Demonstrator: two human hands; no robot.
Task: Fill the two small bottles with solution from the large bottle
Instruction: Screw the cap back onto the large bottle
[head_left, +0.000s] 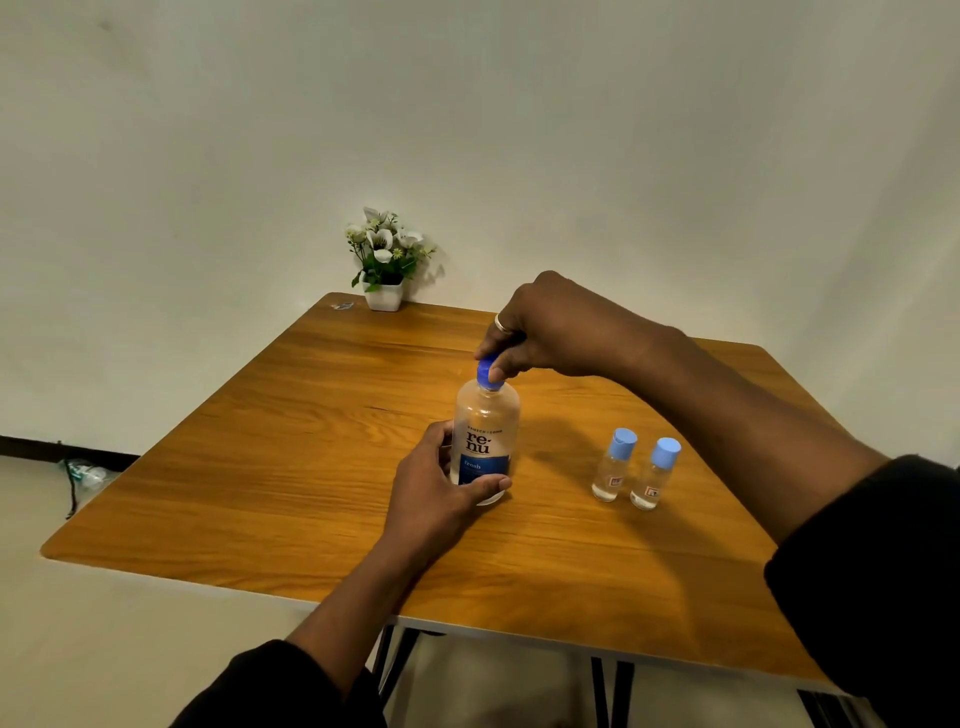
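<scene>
Wooden table (311, 467) centre frame: left hand (436, 493) clamps the large bottle (485, 441) upright, right hand (545, 332) pinches its blue cap (488, 375). Opening step; both small bottles (631, 470), lower right, need uncapping next.

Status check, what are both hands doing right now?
Left hand steadies large bottle upright on table. Right hand grips its blue cap. Both small bottles capped, standing apart; nothing in the way.
</scene>
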